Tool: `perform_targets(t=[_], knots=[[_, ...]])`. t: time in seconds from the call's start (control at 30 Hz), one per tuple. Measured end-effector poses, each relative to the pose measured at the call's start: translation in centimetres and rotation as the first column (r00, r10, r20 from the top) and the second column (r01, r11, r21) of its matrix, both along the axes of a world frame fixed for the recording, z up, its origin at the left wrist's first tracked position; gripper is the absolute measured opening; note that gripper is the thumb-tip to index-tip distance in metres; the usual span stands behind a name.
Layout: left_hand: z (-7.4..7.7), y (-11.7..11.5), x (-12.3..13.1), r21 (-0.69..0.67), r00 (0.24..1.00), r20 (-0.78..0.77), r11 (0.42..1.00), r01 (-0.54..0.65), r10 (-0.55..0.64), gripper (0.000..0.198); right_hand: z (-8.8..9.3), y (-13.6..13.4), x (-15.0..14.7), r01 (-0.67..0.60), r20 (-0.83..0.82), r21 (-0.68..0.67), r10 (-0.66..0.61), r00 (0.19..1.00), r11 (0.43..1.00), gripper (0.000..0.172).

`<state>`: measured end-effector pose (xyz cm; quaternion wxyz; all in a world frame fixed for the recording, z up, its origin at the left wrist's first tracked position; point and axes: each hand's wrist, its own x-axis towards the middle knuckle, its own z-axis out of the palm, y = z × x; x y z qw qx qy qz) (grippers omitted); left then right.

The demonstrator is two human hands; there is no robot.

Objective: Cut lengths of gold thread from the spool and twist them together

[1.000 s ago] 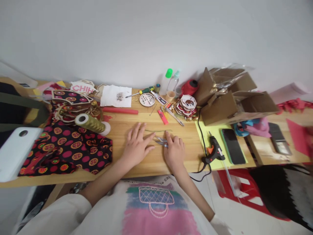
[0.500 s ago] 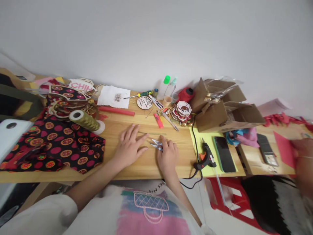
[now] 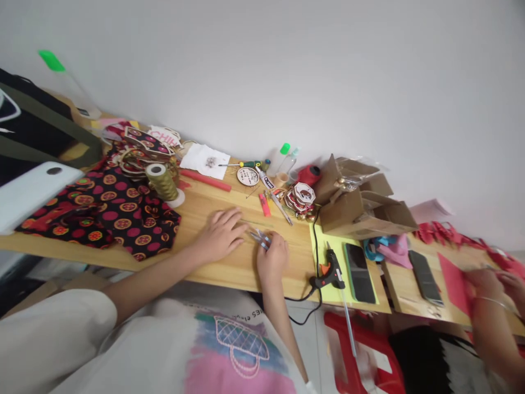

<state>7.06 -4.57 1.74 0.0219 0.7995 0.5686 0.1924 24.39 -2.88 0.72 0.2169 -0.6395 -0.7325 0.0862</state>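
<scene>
My left hand (image 3: pixel 221 235) lies palm down on the wooden table (image 3: pixel 229 273), fingers stretched out over one end of a thin olive cord (image 3: pixel 262 224). The cord runs to the right from under my fingers. In my right hand (image 3: pixel 273 260) is a small pair of thread snips (image 3: pixel 261 239); its blades point up and left toward my left fingertips. My right fingers curl round the snips' handles and partly hide them. Left of my hands, a spool of olive thread (image 3: pixel 164 183) stands by a black patterned cloth (image 3: pixel 135 219).
A glue gun (image 3: pixel 330 271) and a phone (image 3: pixel 360 273) lie on yellow paper at my right. Cardboard boxes (image 3: pixel 365 213) stand behind them. A glue tube (image 3: pixel 266 179), a pink utility knife (image 3: pixel 264 204) and a pen (image 3: pixel 282 208) lie ahead. A co-worker's hands (image 3: pixel 488 282) are far right.
The view has tilted and swung left. My right hand has turned the snips slightly, and its fingers have curled further round them. My left hand stays flat by the cord.
</scene>
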Motion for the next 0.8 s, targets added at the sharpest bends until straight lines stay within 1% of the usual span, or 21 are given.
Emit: perform_targets(t=[0.1,0.3,0.47,0.63,0.8], knots=[[-0.19,0.0,0.03,0.008,0.998,-0.044,0.999,0.054,-0.054,0.034,0.06,-0.09,-0.08,0.0,0.029,0.005,0.0,1.0,1.0,0.028],[-1.01,0.07,-0.22,0.004,0.995,-0.055,0.996,0.088,-0.088,0.037,0.65,-0.3,-0.44,0.008,0.104,0.012,-0.01,0.995,1.0,0.032],[-0.71,0.05,-0.29,-0.026,0.992,-0.051,0.993,0.116,-0.117,0.042,0.58,-0.18,-0.51,-0.004,0.15,0.023,0.0,0.989,1.0,0.035],[-0.39,-0.06,-0.29,-0.014,0.992,-0.031,0.992,0.123,-0.124,0.043,0.54,-0.08,-0.54,-0.022,0.195,0.038,0.015,0.981,0.999,0.036],[-0.3,-0.15,-0.28,-0.029,0.991,-0.058,0.992,0.119,-0.121,0.041,0.81,-0.14,-0.61,-0.008,0.184,0.001,0.008,0.983,1.0,0.036]])
